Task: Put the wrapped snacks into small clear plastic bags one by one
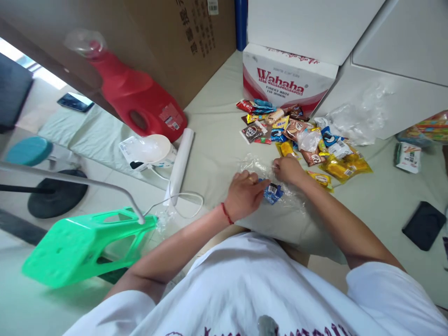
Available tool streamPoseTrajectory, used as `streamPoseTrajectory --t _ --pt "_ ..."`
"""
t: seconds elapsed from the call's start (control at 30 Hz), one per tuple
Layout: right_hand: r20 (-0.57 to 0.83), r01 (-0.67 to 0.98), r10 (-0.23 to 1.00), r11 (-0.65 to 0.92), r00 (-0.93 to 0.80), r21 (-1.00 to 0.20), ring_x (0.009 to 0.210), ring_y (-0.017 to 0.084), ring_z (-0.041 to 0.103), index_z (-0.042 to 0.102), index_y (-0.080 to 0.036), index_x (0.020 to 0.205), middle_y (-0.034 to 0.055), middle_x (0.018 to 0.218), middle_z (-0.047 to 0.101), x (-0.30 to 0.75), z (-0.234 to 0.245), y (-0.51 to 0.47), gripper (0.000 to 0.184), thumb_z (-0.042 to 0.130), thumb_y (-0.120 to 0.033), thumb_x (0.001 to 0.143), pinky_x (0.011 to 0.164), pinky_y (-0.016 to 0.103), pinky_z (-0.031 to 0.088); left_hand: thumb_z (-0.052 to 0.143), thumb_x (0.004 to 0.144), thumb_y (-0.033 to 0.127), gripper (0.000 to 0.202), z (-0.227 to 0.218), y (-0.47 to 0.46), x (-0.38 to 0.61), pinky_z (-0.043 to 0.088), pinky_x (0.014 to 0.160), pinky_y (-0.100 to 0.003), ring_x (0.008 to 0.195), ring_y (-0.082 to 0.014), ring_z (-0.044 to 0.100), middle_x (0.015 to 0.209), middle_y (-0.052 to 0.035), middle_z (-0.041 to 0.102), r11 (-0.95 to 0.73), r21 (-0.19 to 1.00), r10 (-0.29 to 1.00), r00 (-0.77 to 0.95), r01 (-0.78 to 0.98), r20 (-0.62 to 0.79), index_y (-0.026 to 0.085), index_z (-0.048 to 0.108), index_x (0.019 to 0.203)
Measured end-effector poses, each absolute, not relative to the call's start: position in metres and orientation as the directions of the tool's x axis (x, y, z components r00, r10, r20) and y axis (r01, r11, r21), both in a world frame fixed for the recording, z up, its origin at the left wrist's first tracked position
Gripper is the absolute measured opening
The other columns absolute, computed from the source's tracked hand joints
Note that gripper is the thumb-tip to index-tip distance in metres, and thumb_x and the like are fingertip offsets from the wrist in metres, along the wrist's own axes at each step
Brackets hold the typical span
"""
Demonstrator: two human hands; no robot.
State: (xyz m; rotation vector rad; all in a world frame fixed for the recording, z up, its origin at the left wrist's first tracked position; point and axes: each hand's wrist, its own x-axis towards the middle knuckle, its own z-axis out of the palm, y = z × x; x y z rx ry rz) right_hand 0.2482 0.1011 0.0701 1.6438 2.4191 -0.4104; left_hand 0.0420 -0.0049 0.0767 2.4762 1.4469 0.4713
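A crinkled clear plastic bag point(293, 198) lies spread on the pale cloth in front of me, with a small blue snack packet point(273, 192) in or on it; I cannot tell which. My left hand point(245, 193), a ring on one finger, is curled on the bag's left side, its thumb side reaching the blue packet. At the bag's upper right, my right hand point(289, 169) is closed, fingertips pinching the plastic. Just beyond it is a pile of wrapped snacks point(297, 128) in brown, yellow and blue. A yellow packet point(321, 180) lies beside my right forearm.
Behind the pile stands a Wahaha water carton point(280, 84). Empty-looking clear plastic point(357, 116) lies to its right. On the left are a red jug point(136, 95), a white paper cup point(159, 149), a white roll point(180, 163) and a green stool point(80, 242). A black pouch point(424, 225) lies far right.
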Motion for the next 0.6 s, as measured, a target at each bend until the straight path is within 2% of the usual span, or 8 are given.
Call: streamPoseTrajectory --t 0.07,0.13,0.23,0.33,0.4,0.47,0.53,0.6 --pt "-0.273 0.906 0.87 0.355 -0.41 -0.23 0.09 0.023 0.062 0.074 -0.016 0.101 0.0115 0.095 0.071 0.254 0.075 0.099 0.021 0.056 -0.021 0.094 0.078 0.03 0.041 0.047 0.099 0.03 0.038 0.063 -0.009 0.056 0.042 0.086 -0.047 0.099 -0.0297 0.056 0.096 -0.0118 0.067 -0.491 0.33 0.862 0.504 0.806 0.05 0.032 0.073 0.127" --pt "-0.21 0.87 0.864 0.387 -0.458 -0.306 0.084 0.02 0.061 0.073 -0.017 0.1 0.0104 0.1 0.068 0.259 0.081 0.087 0.019 0.056 -0.021 0.095 0.074 0.028 0.041 0.047 0.1 0.028 0.039 0.054 -0.007 0.064 0.042 0.086 -0.047 0.102 -0.0311 0.057 0.097 -0.0126 0.069 -0.473 0.31 0.869 0.495 0.825 0.009 0.032 0.072 0.129" --pt "-0.15 0.83 0.838 0.463 -0.524 -0.312 0.08 0.018 0.058 0.072 -0.018 0.1 0.0093 0.101 0.062 0.256 0.085 0.053 0.023 0.05 -0.019 0.098 0.069 0.027 0.039 0.047 0.099 0.025 0.037 0.051 -0.003 0.068 0.043 0.086 -0.047 0.102 -0.0316 0.06 0.096 -0.013 0.072 -0.453 0.293 0.88 0.474 0.842 -0.001 0.029 0.074 0.125" --pt "-0.128 0.793 0.803 0.527 -0.583 -0.305 0.079 0.019 0.057 0.069 -0.017 0.12 0.0094 0.098 0.06 0.247 0.072 0.015 0.032 0.044 -0.015 0.1 0.069 0.028 0.041 0.048 0.098 0.021 0.033 0.05 -0.005 0.067 0.046 0.086 -0.047 0.1 -0.0309 0.062 0.092 -0.0128 0.074 -0.428 0.323 0.891 0.454 0.844 -0.009 0.024 0.078 0.109" --pt "-0.066 0.768 0.797 0.552 -0.601 -0.324 0.085 0.021 0.057 0.059 -0.015 0.139 0.0108 0.1 0.06 0.243 0.058 -0.004 0.043 0.042 -0.012 0.1 0.074 0.03 0.045 0.05 0.095 0.02 0.031 0.045 -0.006 0.06 0.048 0.087 -0.045 0.096 -0.0288 0.065 0.088 -0.0103 0.075 -0.398 0.436 0.895 0.446 0.807 -0.01 0.023 0.08 0.099" --pt "0.006 0.751 0.797 0.573 -0.605 -0.328 0.092 0.024 0.056 0.052 -0.013 0.149 0.0128 0.103 0.06 0.24 0.046 -0.015 0.049 0.042 -0.017 0.101 0.079 0.033 0.048 0.049 0.094 0.02 0.03 0.036 -0.006 0.045 0.052 0.086 -0.04 0.09 -0.0245 0.067 0.087 -0.0063 0.076 -0.3 0.622 0.923 0.386 0.724 -0.005 0.023 0.079 0.095" --pt "0.032 0.752 0.793 0.589 -0.608 -0.296 0.094 0.026 0.055 0.053 -0.015 0.149 0.0135 0.105 0.06 0.239 0.038 -0.02 0.048 0.042 -0.024 0.104 0.081 0.036 0.049 0.043 0.096 0.024 0.035 0.025 -0.001 0.023 0.055 0.082 -0.035 0.086 -0.0208 0.069 0.09 -0.0044 0.077 -0.123 0.758 0.982 0.188 0.641 0.001 0.022 0.078 0.099" --pt "0.014 0.771 0.798 0.586 -0.602 -0.247 0.093 0.026 0.054 0.057 -0.019 0.147 0.013 0.105 0.061 0.238 0.035 -0.021 0.046 0.04 -0.025 0.105 0.08 0.036 0.047 0.033 0.101 0.028 0.042 0.016 0.008 0.001 0.056 0.084 -0.036 0.093 -0.0216 0.069 0.101 -0.007 0.077 0.015 0.764 0.997 -0.067 0.645 0.038 0.02 0.074 0.108"
